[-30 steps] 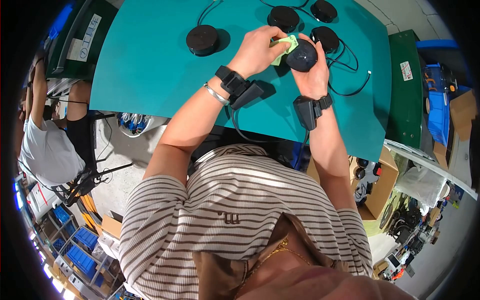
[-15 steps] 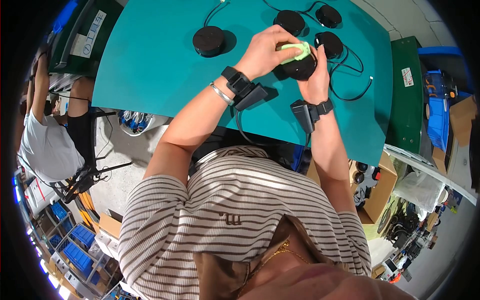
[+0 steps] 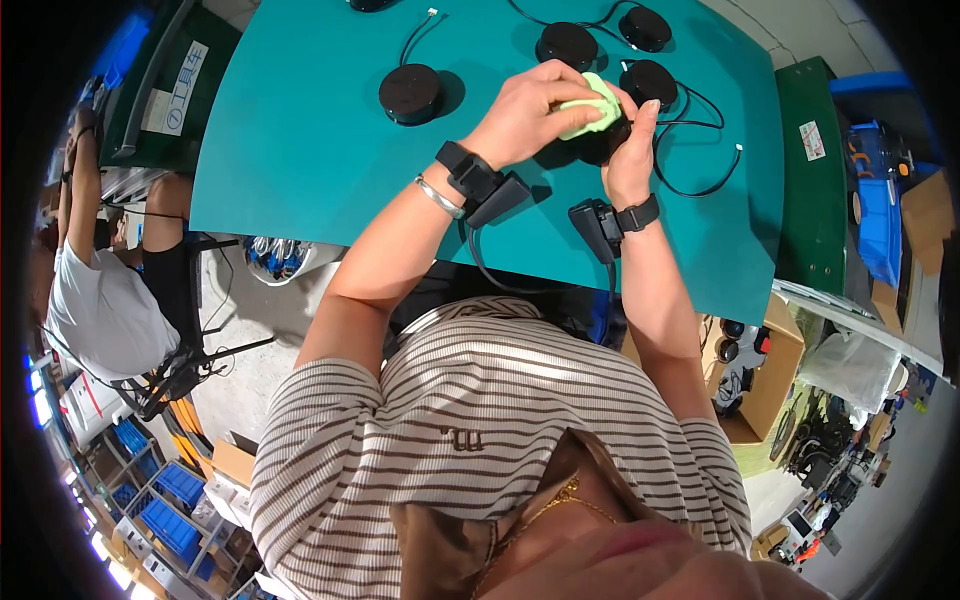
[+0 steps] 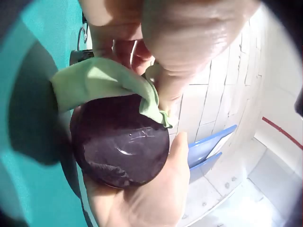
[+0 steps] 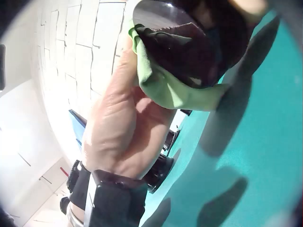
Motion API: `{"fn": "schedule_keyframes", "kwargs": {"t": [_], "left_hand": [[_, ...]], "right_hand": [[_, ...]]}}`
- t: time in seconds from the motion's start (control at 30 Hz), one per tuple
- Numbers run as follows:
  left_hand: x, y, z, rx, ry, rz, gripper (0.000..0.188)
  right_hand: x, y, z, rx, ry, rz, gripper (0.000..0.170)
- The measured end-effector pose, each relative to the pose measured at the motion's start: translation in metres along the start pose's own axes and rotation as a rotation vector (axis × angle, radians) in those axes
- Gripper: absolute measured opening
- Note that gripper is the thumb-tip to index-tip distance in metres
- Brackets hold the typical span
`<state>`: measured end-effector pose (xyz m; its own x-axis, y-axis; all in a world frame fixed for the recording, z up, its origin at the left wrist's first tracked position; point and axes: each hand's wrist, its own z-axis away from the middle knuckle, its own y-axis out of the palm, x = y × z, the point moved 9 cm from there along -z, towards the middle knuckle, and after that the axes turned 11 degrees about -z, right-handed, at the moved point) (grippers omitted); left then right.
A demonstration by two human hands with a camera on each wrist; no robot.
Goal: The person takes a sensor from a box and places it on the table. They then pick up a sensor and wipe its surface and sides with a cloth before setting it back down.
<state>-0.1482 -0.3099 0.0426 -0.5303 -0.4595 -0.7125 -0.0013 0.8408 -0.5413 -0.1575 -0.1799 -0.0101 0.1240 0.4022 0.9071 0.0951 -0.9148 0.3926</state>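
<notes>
In the head view my left hand (image 3: 525, 112) pinches a light green cloth (image 3: 603, 104) against a round black disc (image 3: 602, 146), which my right hand (image 3: 630, 168) holds from beneath and the side. The left wrist view shows the disc's glossy face (image 4: 123, 142), with scratch-like marks on it, and the cloth (image 4: 94, 84) folded over its upper edge. Seen from the right wrist, the cloth (image 5: 165, 90) wraps the disc's rim (image 5: 208, 56). Part of the disc is hidden by fingers and cloth in the head view.
Several black discs with cables, one (image 3: 411, 94) at left and another (image 3: 648, 85) beside my right hand, lie on the green table (image 3: 300, 150). A cardboard box (image 3: 765, 385) stands below the table's right side. Another person (image 3: 100, 305) is at far left.
My left hand has brought the cloth from the disc's left side across its top, covering more of it. The disc has tilted and moved slightly lower in my right hand.
</notes>
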Motion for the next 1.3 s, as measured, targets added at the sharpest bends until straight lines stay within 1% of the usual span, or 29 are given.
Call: {"fn": "schedule_keyframes", "kwargs": {"t": [0.03,0.07,0.1,0.17,0.2,0.23,0.3,0.33,0.37,0.43,0.47,0.5,0.57,0.6,0.63,0.7,0.73,0.77,0.83,0.9,0.97,1.0,1.03,1.1,1.13,1.17,1.23,1.27,1.3], "left_hand": [[-0.008,0.001,0.001,-0.008,0.051,-0.026,0.021],[-0.02,0.003,0.003,-0.015,0.155,-0.047,0.021],[-0.019,0.004,0.001,-0.013,0.157,-0.044,0.021],[-0.009,0.002,0.0,-0.074,0.091,-0.075,0.021],[0.006,0.0,-0.001,-0.047,-0.105,-0.004,0.021],[0.005,0.0,0.0,-0.049,-0.105,-0.006,0.021],[0.008,-0.003,0.002,-0.081,-0.129,0.028,0.022],[-0.002,-0.004,0.002,-0.102,-0.022,0.006,0.021],[-0.003,-0.003,0.0,-0.1,-0.018,0.007,0.021],[-0.013,-0.003,0.001,-0.126,0.071,-0.04,0.021],[-0.002,-0.002,0.0,-0.096,-0.06,-0.019,0.02],[-0.002,-0.004,0.001,-0.099,-0.062,-0.019,0.02],[0.006,-0.005,0.001,-0.054,-0.144,-0.078,0.02],[-0.004,-0.007,0.002,-0.099,-0.057,-0.047,0.02],[-0.003,-0.004,0.001,-0.098,-0.055,-0.045,0.02],[-0.032,-0.004,0.003,-0.176,0.276,-0.097,0.02],[-0.025,-0.004,0.0,-0.155,0.211,-0.046,0.019],[-0.024,-0.006,0.001,-0.158,0.205,-0.045,0.019],[0.012,-0.002,-0.001,-0.026,-0.193,-0.073,0.018],[0.011,-0.001,0.001,-0.033,-0.167,-0.122,0.021],[-0.024,-0.007,0.003,-0.173,0.155,-0.049,0.024],[-0.026,-0.003,0.003,-0.14,0.168,-0.007,0.026],[-0.024,-0.003,0.003,-0.141,0.165,-0.004,0.026],[0.009,0.0,-0.002,-0.056,-0.099,-0.063,0.026],[0.017,0.001,-0.002,-0.024,-0.158,-0.118,0.027],[0.016,0.001,0.0,-0.026,-0.157,-0.123,0.027],[-0.01,-0.004,0.003,-0.105,-0.002,-0.085,0.028],[-0.019,-0.003,0.002,-0.103,0.058,-0.078,0.029],[-0.017,-0.002,0.001,-0.102,0.057,-0.074,0.029]], "right_hand": [[0.003,0.0,0.0,-0.004,-0.022,0.045,0.076],[0.004,0.005,0.003,0.064,-0.005,0.069,0.075],[0.005,0.006,0.002,0.061,-0.006,0.071,0.075],[0.012,0.007,0.003,0.057,-0.083,0.13,0.073],[0.011,0.006,0.002,0.053,-0.083,0.122,0.073],[0.011,0.005,0.002,0.055,-0.084,0.121,0.073],[0.013,0.008,0.001,0.12,-0.125,0.168,0.072],[0.012,0.004,0.001,0.064,-0.131,0.192,0.072],[0.012,0.004,0.001,0.06,-0.133,0.193,0.072],[0.012,0.008,0.003,0.085,-0.113,0.212,0.073],[0.007,0.002,0.002,0.053,-0.102,0.217,0.074],[0.009,0.003,0.002,0.056,-0.1,0.218,0.074],[0.018,0.013,0.002,0.119,-0.124,0.211,0.074],[0.013,0.01,0.002,0.08,-0.095,0.176,0.073],[0.014,0.01,0.002,0.078,-0.097,0.176,0.073],[0.011,0.011,0.005,0.094,-0.053,0.156,0.072],[0.013,0.011,0.004,0.093,-0.086,0.185,0.072],[0.012,0.01,0.005,0.097,-0.081,0.188,0.072],[0.014,0.006,0.003,0.051,-0.11,0.186,0.071],[0.016,0.009,0.002,0.078,-0.131,0.217,0.072],[0.01,0.009,0.001,0.108,-0.085,0.115,0.072],[0.007,0.008,0.002,0.099,-0.029,0.06,0.072],[0.005,0.008,0.002,0.098,-0.025,0.063,0.072],[0.008,-0.001,0.0,-0.02,-0.082,0.127,0.073],[0.008,0.0,0.0,0.053,-0.043,0.117,0.073],[0.009,0.002,-0.001,0.056,-0.046,0.114,0.073],[0.011,-0.001,-0.002,0.012,-0.055,0.023,0.072],[0.009,-0.003,-0.002,-0.007,-0.019,-0.05,0.072],[0.01,-0.003,-0.002,-0.01,-0.018,-0.047,0.072]]}}
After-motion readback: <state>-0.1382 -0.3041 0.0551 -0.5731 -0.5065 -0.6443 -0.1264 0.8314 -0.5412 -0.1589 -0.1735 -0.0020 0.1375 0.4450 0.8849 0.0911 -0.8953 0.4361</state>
